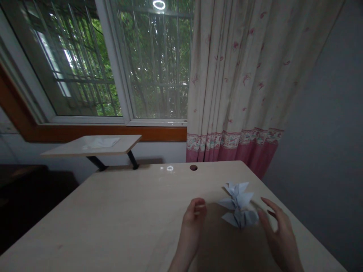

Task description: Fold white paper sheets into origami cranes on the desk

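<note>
We see folded papers [238,199] on the counter [113,211] — our right hand [279,228] beside them, fingers spread; our left hand [193,217] curled, whether pressed together we cannot tell.

Folded shapes [241,202]: paper, matt, creased. Desk [127,211]: wood-look, smooth, slightly glossy, catches light reflections. Curtain [227,87]: cloth, matt. Window pane [159,68]: glass, glossy. Frame [110,56]: smooth, plastic or metal unclear. Trim [164,134]: wood-look, smooth. Wall [326,151]: matt.

Nothing legible — no readable text, labels, brands, numbers or signs.
</note>
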Demonstrator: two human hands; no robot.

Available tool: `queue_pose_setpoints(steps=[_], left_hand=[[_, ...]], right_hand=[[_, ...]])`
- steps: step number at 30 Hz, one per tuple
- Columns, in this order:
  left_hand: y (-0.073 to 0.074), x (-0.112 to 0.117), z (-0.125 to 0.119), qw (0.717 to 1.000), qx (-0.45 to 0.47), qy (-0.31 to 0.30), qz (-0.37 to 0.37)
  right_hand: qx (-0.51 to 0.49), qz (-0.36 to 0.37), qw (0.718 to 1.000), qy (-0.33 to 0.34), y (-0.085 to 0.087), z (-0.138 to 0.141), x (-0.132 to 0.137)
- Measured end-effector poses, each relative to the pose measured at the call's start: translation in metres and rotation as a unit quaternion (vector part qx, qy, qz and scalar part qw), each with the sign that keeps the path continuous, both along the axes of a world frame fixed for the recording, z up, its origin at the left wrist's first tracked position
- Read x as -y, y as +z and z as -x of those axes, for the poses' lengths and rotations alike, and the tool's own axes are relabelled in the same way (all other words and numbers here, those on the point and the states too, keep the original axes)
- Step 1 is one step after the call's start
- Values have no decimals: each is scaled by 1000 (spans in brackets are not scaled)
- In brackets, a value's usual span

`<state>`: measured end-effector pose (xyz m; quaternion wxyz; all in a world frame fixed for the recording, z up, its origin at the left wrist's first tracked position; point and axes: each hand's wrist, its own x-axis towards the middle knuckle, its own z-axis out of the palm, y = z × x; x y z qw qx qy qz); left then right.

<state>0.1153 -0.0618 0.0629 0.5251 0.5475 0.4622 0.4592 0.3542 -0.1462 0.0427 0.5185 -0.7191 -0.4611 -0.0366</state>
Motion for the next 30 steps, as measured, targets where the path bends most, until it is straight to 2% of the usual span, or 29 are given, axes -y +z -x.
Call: queue_pose_setpoints(steps=[3, 5, 8, 11, 13, 16, 19, 22, 26, 30], left_hand=[[5, 6, 30, 999, -24, 28, -21], [6, 12, 52, 996, -58, 45, -53], [2, 24, 86, 982, -114, 87, -124], [-10, 35, 115, 945, -221, 112, -215], [-22, 43, 129, 903, -312, 101, -277], [-42, 51, 140, 829, -445, 75, -330], [-61, 54, 140, 761, -548, 53, -343], [-77, 50, 136, 706, -607, 26, -365], [-91, 43, 135, 675, -620, 16, -399], [-90, 46, 135, 678, -622, 21, -392]], right_hand=[[51, -20, 998, 6, 18, 16, 0], [83, -47, 995, 33, 25, 31, 2], [88, -57, 993, 53, 23, 59, 7], [98, -22, 988, 116, 0, 88, 10], [153, -5, 972, 180, -21, 105, 8], [219, 46, 938, 264, -53, 126, 1], [270, 59, 915, 292, -80, 135, -6], [350, 76, 899, 251, -106, 132, -13], [408, 96, 874, 245, -129, 125, -21], [401, 120, 884, 209, -123, 135, -18]])
